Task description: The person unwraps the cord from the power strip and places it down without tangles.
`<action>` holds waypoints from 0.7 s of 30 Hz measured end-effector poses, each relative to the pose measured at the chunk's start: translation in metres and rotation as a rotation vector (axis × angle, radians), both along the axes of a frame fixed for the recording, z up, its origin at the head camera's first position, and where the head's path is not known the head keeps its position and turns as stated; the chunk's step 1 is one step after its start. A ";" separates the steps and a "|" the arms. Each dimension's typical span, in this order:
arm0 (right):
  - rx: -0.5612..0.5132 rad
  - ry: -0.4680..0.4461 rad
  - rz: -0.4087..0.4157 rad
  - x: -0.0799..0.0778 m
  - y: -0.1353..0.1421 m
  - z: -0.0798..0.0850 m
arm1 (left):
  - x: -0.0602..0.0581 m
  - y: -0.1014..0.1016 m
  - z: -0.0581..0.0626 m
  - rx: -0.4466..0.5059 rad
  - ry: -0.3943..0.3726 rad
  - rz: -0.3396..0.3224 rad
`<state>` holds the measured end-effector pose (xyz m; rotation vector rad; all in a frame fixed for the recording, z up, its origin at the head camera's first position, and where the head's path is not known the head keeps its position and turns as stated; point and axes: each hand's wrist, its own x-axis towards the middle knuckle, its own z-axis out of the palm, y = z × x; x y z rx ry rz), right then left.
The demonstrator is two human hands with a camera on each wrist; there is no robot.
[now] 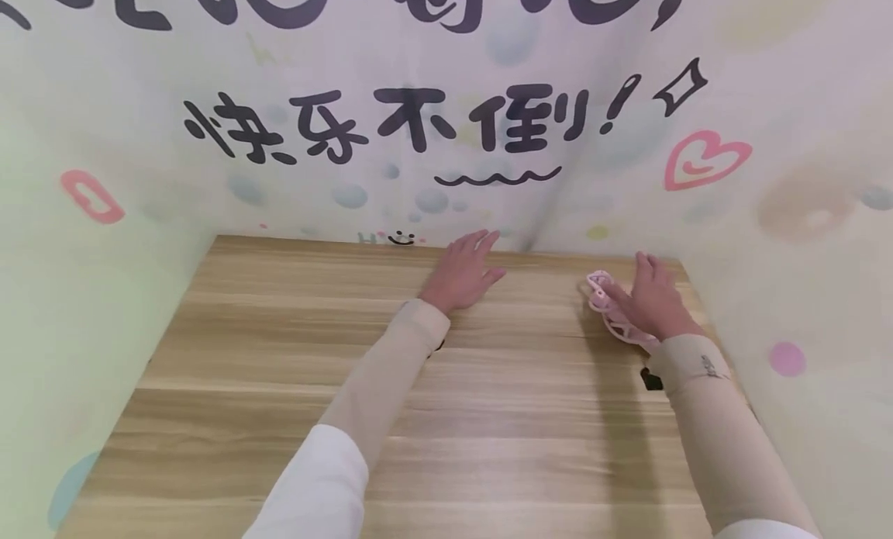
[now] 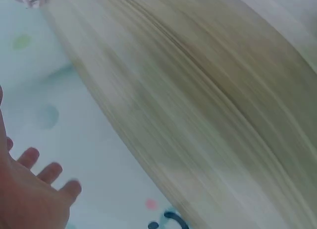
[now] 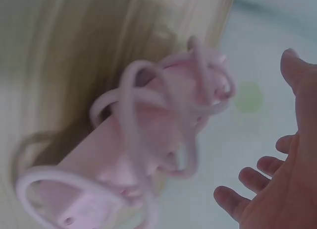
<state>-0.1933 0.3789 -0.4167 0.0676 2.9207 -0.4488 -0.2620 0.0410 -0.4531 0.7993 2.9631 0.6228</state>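
Note:
A pink power strip with its thick cord looped loosely round it lies on the wooden tabletop, near the back right corner. Seen from the head, the power strip is partly covered by my right hand. The right wrist view has that hand beside the strip with a visible gap, its fingers extended and holding nothing. My left hand is at the back edge of the table, fingers spread toward the wall. Nothing is in the left hand in the left wrist view.
The wood-grain table meets a pale printed wall along its back. More printed panels stand on the right and left sides. A small black piece shows beneath the right sleeve.

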 end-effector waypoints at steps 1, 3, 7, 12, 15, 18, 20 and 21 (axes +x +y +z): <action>0.004 0.009 -0.006 0.004 0.006 -0.003 | 0.001 0.004 0.001 0.012 -0.006 -0.012; 0.002 0.027 -0.021 0.013 0.017 -0.007 | 0.001 0.011 0.002 0.038 -0.015 -0.030; -0.022 0.048 -0.035 0.023 0.030 -0.013 | 0.002 0.022 0.001 0.085 -0.041 -0.039; -0.004 0.049 -0.013 0.031 0.037 -0.014 | 0.005 0.041 -0.001 0.122 -0.084 -0.062; 0.007 0.037 -0.003 0.037 0.045 -0.014 | 0.009 0.056 -0.002 0.114 -0.099 -0.073; 0.002 0.002 -0.024 0.048 0.056 -0.015 | 0.015 0.074 -0.002 0.108 -0.102 -0.114; -0.009 -0.025 -0.052 0.056 0.062 -0.018 | 0.019 0.084 -0.001 0.103 -0.096 -0.150; -0.019 -0.036 -0.064 0.059 0.065 -0.020 | 0.020 0.088 -0.001 0.103 -0.090 -0.166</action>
